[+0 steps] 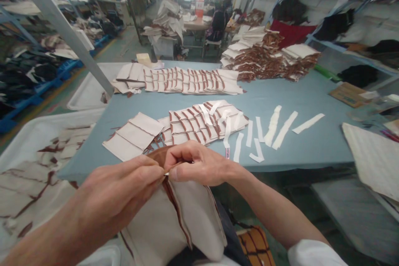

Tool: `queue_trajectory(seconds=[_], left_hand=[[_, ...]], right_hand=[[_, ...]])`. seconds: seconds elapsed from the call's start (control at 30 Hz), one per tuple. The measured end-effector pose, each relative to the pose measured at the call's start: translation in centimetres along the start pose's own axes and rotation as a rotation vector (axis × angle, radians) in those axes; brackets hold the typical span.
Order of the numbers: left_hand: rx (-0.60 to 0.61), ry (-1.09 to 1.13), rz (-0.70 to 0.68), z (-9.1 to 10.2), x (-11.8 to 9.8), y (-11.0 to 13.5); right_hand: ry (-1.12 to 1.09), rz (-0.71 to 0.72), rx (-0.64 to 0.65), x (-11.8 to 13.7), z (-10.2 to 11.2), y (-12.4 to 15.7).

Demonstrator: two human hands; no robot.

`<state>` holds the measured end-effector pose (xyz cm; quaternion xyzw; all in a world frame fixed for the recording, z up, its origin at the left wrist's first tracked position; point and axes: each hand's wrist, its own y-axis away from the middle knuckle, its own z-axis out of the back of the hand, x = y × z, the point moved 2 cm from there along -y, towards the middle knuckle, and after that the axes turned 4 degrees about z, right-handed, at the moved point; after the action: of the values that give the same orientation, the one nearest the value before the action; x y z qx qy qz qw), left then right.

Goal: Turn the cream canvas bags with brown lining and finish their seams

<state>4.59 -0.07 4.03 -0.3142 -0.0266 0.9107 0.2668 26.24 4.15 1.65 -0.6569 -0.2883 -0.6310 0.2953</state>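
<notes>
Both hands meet in front of me at the top of a cream fabric piece (pixel 156 216) with brown-edged seams, which hangs down over my lap. My left hand (pixel 124 181) is closed, its fingertips pinching the brown seam near the upper edge. Right against it, my right hand (pixel 196 163) pinches the same edge between thumb and bent fingers. A tiny white bit shows between the fingertips; what it is I cannot make out. Just beyond, overlapping cream pieces with brown seams (pixel 190 124) and a flat cream panel (pixel 137 133) lie on the blue-grey table (pixel 299 153).
Several white strips (pixel 285 129) are scattered right of centre. Farther back lie a row of seamed pieces (pixel 190 81) and tall fabric stacks (pixel 264 52). White bins (pixel 31 126) with fabric stand left, by a slanting metal post (pixel 62 20). A cardboard box (pixel 349 93) sits right.
</notes>
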Motion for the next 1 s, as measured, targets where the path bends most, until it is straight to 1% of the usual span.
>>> queue_trajectory(seconds=[0.07, 0.1, 0.13, 0.2, 0.27, 0.37, 0.47, 0.57, 0.63, 0.73, 0.87, 0.93, 1.0], left_hand=[[-0.055, 0.013, -0.079, 0.1, -0.3, 0.3], [-0.082, 0.011, -0.09, 0.1, -0.3, 0.4], [-0.097, 0.003, -0.08, 0.1, -0.3, 0.5], [-0.094, -0.012, -0.041, 0.1, -0.4, 0.3], [-0.097, -0.019, -0.029, 0.0, -0.7, 0.0], [-0.142, -0.032, -0.031, -0.3, -1.3, -0.5], [-0.127, -0.03, -0.011, -0.8, -1.3, -0.6], [-0.08, -0.018, 0.017, -1.4, -0.9, -0.4], [-0.07, -0.012, 0.022, -1.6, -0.6, -0.4], [-0.091, -0.042, -0.001, -1.8, -0.6, -0.4], [-0.125, -0.133, -0.049, -1.9, -1.1, -0.5], [-0.153, -0.156, -0.078, -1.8, -1.3, -0.4], [-0.16, -0.134, -0.107, -1.7, -1.4, -0.2]], right_hand=[[0.051, 0.054, 0.004, 0.5, -0.3, 0.4], [0.099, 0.085, -0.015, 0.7, -0.4, 0.7], [0.155, 0.115, -0.046, 1.0, -0.5, 0.9], [0.27, 0.182, -0.123, 1.3, -0.7, 1.3], [0.374, 0.236, -0.186, 1.5, -0.9, 1.6], [0.437, 0.289, -0.232, 1.3, -0.7, 1.9], [0.495, 0.324, -0.237, 1.0, -0.3, 2.3], [0.699, 0.347, -0.241, 0.5, -0.1, 2.5], [0.804, 0.375, -0.258, 0.2, -0.2, 2.5], [0.853, 0.44, -0.294, -0.3, -0.4, 2.6], [0.858, 0.514, -0.302, -0.6, -0.8, 2.5], [0.838, 0.515, -0.304, -0.7, -1.0, 2.4], [0.801, 0.476, -0.293, -0.6, -1.2, 2.3]])
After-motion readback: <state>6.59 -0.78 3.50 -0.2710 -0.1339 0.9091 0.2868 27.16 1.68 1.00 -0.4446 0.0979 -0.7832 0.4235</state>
